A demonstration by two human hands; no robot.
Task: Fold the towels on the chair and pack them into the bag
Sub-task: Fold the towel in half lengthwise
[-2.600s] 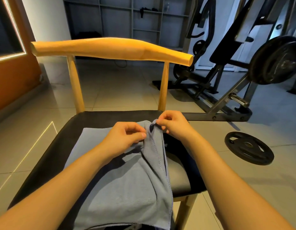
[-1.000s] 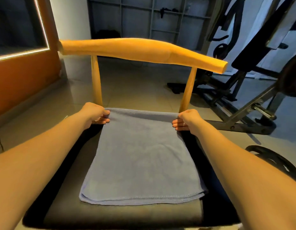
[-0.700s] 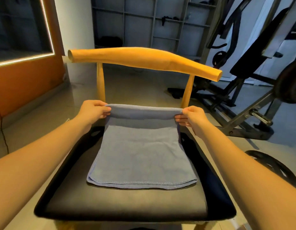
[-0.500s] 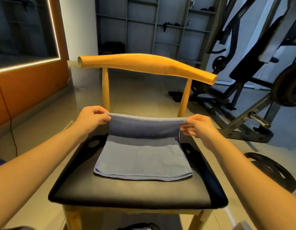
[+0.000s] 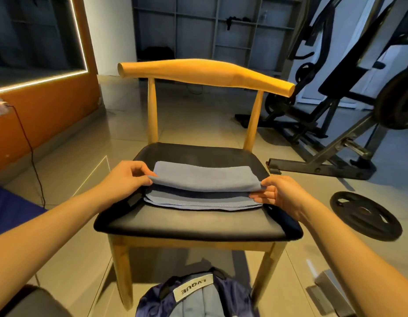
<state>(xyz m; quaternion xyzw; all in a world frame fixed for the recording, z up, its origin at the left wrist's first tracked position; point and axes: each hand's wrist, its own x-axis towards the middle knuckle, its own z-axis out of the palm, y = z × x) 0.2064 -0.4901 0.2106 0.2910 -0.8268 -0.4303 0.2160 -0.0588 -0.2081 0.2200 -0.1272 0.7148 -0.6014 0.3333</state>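
A blue-grey towel (image 5: 203, 181) lies on the black seat of a wooden chair (image 5: 194, 223). Its far half is doubled over toward me and hangs just above the near hem. My left hand (image 5: 127, 177) pinches the left end of that raised fold. My right hand (image 5: 278, 194) pinches the right end. A dark blue bag (image 5: 194, 294) with a white label sits open on the floor under the seat's front edge; blue-grey cloth shows inside it.
A black weight plate (image 5: 365, 216) lies on the tiled floor to the right. A weight bench and rack (image 5: 335, 124) stand behind it. An orange wall with a cable (image 5: 29, 143) runs along the left. A blue surface (image 5: 8, 209) shows at the left edge.
Both hands lifted the towel's far edge off the seat and carried it toward me, folding the towel over itself. The view pulled back and the bag came into sight.
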